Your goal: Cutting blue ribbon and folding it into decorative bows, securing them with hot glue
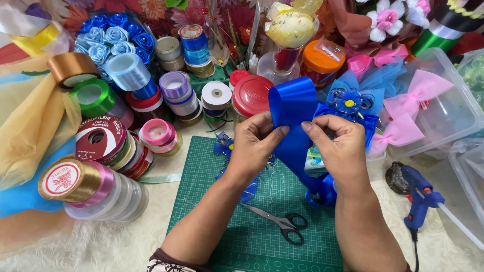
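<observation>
Above the green cutting mat, the left hand and right hand pinch a folded loop of wide blue ribbon. Keep both edges aligned and thumbs tight at the fold; the scissors lie at 6 o'clock.

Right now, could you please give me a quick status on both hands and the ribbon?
Left hand and right hand both pinching the blue ribbon, folded in a loop above the green cutting mat. Scissors lying on the mat, untouched.
</observation>
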